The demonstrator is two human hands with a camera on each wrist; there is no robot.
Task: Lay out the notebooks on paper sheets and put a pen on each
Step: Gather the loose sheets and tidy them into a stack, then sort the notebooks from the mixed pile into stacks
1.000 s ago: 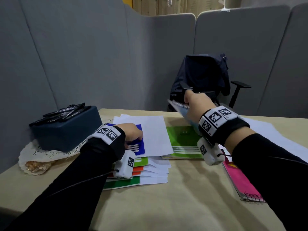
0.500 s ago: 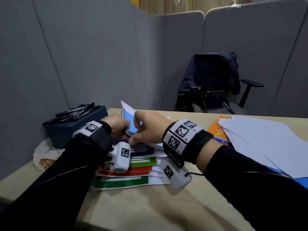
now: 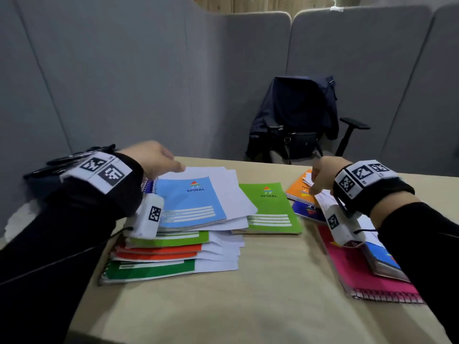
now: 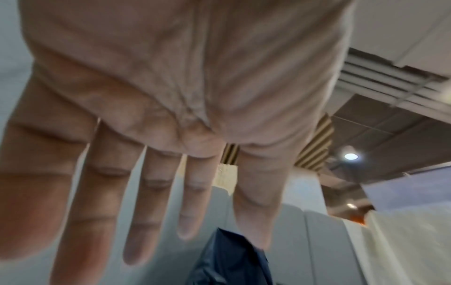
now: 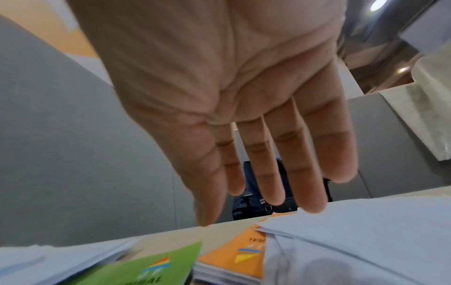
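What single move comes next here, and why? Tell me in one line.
Probably the right hand should drop its straight fingers onto the loose sheets just under them and pull one free. Both hands are empty, the left hand hovers past the blue notebook, and the orange notebook beside the green notebook lies partly under the sheets.
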